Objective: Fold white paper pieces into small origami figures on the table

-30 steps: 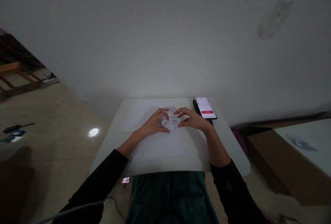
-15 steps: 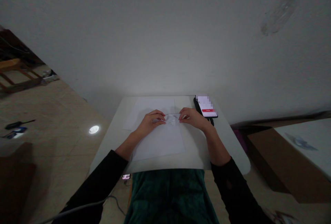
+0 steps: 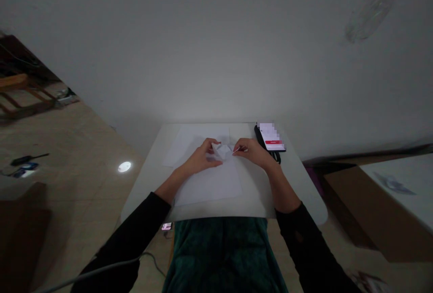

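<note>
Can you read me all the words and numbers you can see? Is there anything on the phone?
Phone: the screen is blocked out, so it can't be read.
Red button on the phone: too small to read.
Small lit screen below the table: too blurred to read.
Folded paper: no writing shows.

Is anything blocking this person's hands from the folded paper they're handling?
Nothing visible does: the left hand and right hand touch the folded white paper directly, and only a flat white sheet lies beneath it.
</note>
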### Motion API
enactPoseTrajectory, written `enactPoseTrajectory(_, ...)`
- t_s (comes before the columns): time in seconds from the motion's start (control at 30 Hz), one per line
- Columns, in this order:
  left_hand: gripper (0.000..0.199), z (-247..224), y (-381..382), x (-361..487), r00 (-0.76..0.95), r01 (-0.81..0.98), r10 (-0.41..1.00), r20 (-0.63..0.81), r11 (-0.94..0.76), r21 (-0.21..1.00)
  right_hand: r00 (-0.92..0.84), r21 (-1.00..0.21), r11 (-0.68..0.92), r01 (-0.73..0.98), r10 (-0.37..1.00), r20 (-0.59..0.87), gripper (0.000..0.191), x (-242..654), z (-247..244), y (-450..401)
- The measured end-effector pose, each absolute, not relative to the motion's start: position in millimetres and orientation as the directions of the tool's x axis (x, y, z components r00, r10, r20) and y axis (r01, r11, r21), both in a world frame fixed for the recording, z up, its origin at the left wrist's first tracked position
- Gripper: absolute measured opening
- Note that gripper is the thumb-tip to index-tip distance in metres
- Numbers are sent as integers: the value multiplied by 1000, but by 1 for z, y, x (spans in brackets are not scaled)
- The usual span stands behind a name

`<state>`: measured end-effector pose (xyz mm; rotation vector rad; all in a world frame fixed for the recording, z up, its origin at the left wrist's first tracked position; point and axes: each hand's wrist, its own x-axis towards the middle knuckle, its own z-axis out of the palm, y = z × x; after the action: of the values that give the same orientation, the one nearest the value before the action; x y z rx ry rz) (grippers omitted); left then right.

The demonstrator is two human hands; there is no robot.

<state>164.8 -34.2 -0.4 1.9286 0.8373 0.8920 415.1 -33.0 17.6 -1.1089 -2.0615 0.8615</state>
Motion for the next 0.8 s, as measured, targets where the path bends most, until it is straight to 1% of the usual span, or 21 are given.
enactPoseTrajectory(0.07,96,2,-36,171,512,142,818,262,-382,913,-430,-802,424,421,872,236,10,413,19,-35)
enactPoseTrajectory(0.1,107,3,-37,174,498,98,832,245,-334,937,-424,-810,419,409,874,238,12,411,19,-35)
enactPoseTrajectory(0.17,115,4,-39,179,462,2,865,195,-220,975,-418,-814,418,403,876,242,15,409,20,-36)
enactPoseTrajectory(0.23,113,5,-40,181,431,-72,891,146,-127,989,-416,-804,428,413,874,252,16,409,23,-37)
enactPoseTrajectory(0.3,108,5,-41,182,421,-105,900,117,-80,991,-423,-789,450,419,865,269,17,408,25,-39)
enactPoseTrajectory(0.4,105,4,-41,182,438,-101,893,107,-70,992,-456,-763,503,407,835,308,17,408,28,-40)
enactPoseTrajectory(0.5,102,2,-41,180,428,-85,895,124,-96,992,-487,-719,562,410,801,348,14,406,28,-41)
enactPoseTrajectory(0.6,106,-2,-39,179,396,-109,908,140,-105,989,-489,-683,596,421,784,382,11,403,26,-41)
enactPoseTrajectory(0.67,106,-5,-38,178,384,-147,914,130,-79,986,-478,-663,610,435,780,404,10,401,26,-42)
enactPoseTrajectory(0.8,90,-8,-34,174,363,-232,928,85,1,973,-453,-648,617,447,781,430,12,395,31,-48)
